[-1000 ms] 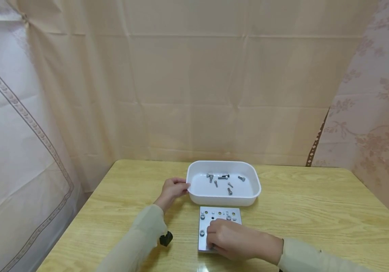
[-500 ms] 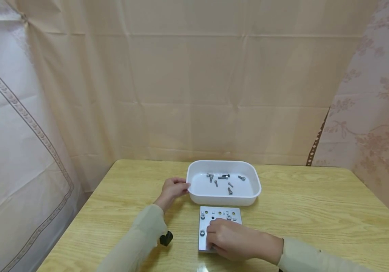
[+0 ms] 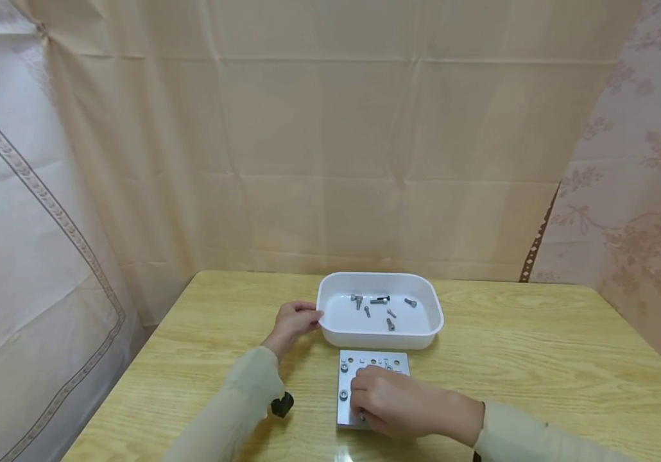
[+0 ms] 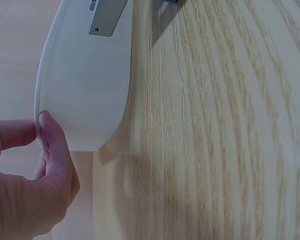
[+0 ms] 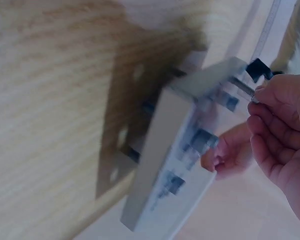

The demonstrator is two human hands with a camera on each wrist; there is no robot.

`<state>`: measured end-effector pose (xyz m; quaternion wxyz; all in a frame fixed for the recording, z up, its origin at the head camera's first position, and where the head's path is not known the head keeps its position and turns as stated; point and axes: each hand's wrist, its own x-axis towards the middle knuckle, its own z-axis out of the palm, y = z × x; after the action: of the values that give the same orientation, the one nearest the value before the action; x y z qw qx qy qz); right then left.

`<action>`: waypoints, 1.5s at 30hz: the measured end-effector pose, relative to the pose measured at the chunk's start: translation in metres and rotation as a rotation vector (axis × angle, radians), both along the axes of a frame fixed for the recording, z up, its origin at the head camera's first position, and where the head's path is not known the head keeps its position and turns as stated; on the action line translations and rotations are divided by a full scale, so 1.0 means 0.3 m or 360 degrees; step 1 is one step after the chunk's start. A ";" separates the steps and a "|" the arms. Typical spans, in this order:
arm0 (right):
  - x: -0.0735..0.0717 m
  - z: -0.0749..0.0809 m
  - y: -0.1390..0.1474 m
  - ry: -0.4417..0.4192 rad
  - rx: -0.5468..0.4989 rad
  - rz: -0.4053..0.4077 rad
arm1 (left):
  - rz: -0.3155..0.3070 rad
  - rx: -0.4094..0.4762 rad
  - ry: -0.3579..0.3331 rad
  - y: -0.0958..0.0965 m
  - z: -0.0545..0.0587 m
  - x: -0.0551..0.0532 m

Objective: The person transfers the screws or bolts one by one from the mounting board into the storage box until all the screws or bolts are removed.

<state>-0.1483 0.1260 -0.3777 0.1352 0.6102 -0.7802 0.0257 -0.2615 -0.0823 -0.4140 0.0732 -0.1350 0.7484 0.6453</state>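
At the left end of the white plastic tray, my left hand pinches the rim between thumb and fingers; the left wrist view shows this grip closely. My right hand is over the metal plate in front of the tray, hiding much of its middle and right side. Between its thumb and fingers it pinches a threaded screw, held close to the plate's face. Several socket head screws, among them one at the left edge, stand in the plate.
Loose screws of differing sizes lie in the tray. A small black block shows beside the left sleeve. The wooden table ends at a hanging beige cloth behind the tray.
My right hand has lifted slightly on the plate, and a bit of metal now shows under its fingers. The left hand and the tray stay where they were.
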 end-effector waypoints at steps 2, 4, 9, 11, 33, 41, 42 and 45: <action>-0.007 0.011 0.001 -0.0016 -0.0033 -0.0010 | 0.0000 -0.0002 0.0000 -0.001 0.000 -0.001; -0.016 0.023 0.002 -0.0043 -0.0054 -0.0025 | 0.0002 0.0000 -0.0001 -0.002 0.001 -0.002; -0.042 0.055 0.012 -0.0136 -0.0006 -0.0095 | 0.0006 0.0003 -0.0005 -0.002 0.001 -0.005; -0.055 0.065 0.017 -0.0176 0.0027 -0.0129 | 0.0009 0.0013 -0.0001 -0.001 0.001 -0.007; -0.364 0.172 0.100 -0.0263 -0.0182 -0.0457 | 0.0030 0.0057 0.0077 0.003 -0.022 -0.008; -0.456 0.146 0.106 -0.0329 -0.0156 -0.0477 | 0.0040 0.0034 0.0076 -0.010 -0.024 -0.009; -0.465 0.141 0.106 -0.0341 -0.0147 -0.0488 | 0.0040 0.0026 0.0073 -0.011 -0.026 -0.009; -0.490 0.128 0.107 -0.0379 -0.0111 -0.0533 | 0.0042 0.0031 0.0067 -0.012 -0.031 -0.009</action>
<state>-0.2954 0.1581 -0.3393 0.0654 0.4597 -0.8798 0.1017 -0.2641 -0.0859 -0.4232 0.0501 -0.1305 0.7415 0.6563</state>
